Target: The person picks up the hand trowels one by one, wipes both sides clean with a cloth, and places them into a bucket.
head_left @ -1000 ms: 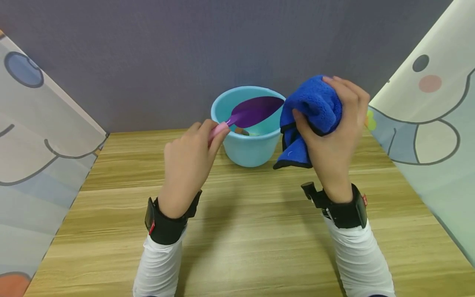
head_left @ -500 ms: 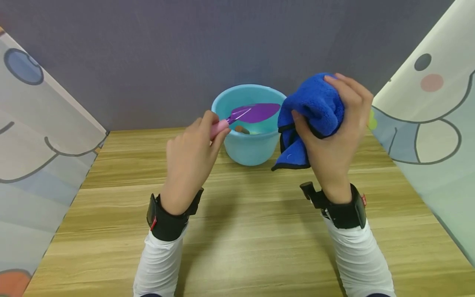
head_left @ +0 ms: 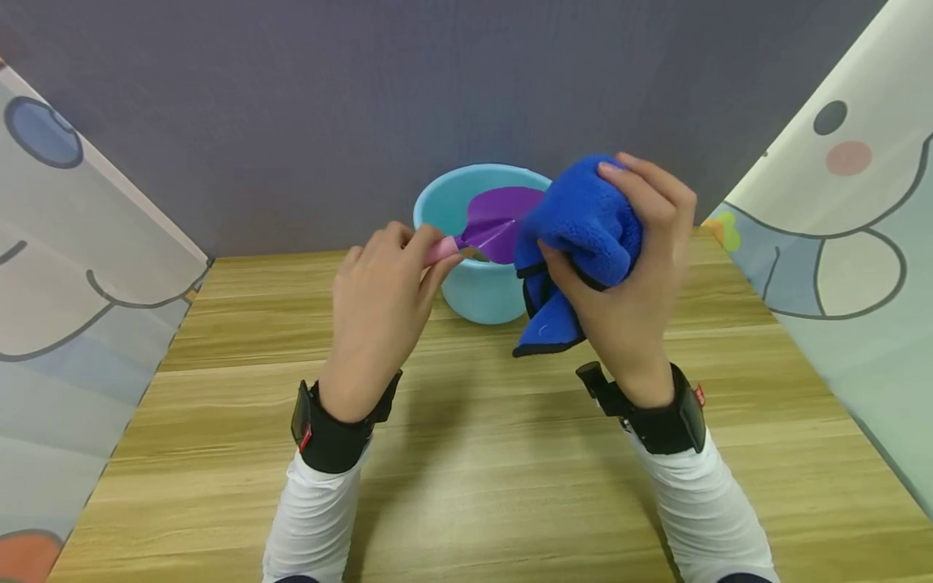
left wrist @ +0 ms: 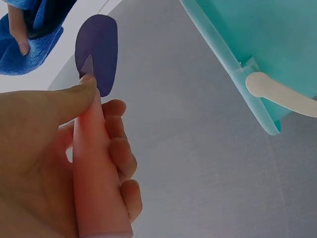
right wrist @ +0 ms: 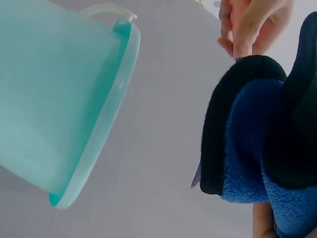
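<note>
My left hand (head_left: 382, 316) grips the pink handle of a garden trowel (head_left: 499, 223), its fingers curled round it in the left wrist view. The trowel's purple blade (left wrist: 97, 52) is held over the light blue bucket (head_left: 484, 295). A crumpled blue towel (head_left: 583, 219) with black edging is bunched in my right hand (head_left: 641, 283). In the head view the towel covers the blade's tip, but a gap shows between them in the left wrist view. From the right wrist, the towel (right wrist: 252, 139) hides most of the blade.
The bucket stands at the back of the wooden table (head_left: 466, 486), near a grey wall (head_left: 328, 121); a small brownish thing (head_left: 475, 254) shows inside it, mostly hidden. White cartoon panels (head_left: 838, 202) flank both sides. The bucket's white handle (left wrist: 282, 94) shows in the left wrist view.
My right hand has brought the towel leftward, over the trowel's tip. The trowel has turned in my left hand, so its blade shows broader. The bucket stays put.
</note>
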Motion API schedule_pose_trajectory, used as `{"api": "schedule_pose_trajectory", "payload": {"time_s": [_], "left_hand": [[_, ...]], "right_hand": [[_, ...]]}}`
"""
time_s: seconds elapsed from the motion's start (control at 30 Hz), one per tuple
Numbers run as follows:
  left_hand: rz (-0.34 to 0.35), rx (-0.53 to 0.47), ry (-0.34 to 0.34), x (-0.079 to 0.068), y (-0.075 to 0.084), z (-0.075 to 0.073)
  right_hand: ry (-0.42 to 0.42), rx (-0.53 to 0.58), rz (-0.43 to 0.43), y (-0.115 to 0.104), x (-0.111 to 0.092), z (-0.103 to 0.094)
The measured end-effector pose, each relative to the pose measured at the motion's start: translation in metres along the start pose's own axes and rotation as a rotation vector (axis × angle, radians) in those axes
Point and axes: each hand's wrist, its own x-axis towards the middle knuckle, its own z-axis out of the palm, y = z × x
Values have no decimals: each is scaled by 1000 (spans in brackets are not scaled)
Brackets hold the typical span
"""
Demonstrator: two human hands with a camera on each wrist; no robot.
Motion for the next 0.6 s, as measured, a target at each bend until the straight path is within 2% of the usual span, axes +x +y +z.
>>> {"api": "schedule_pose_trajectory", "payload": {"time_s": [0.2, 0.4, 0.53, 0.6], "left_hand": [[55, 11, 14, -2, 2, 1], [131, 24, 33, -4, 7, 0], [176, 53, 62, -5, 11, 1], [182, 63, 72, -5, 12, 1]], "right_hand": [[-65, 25, -26, -4, -10, 11], [-135, -68, -30, -2, -18, 20], [-110, -145, -63, 1, -22, 26], [-88, -158, -110, 2, -24, 29]]}}
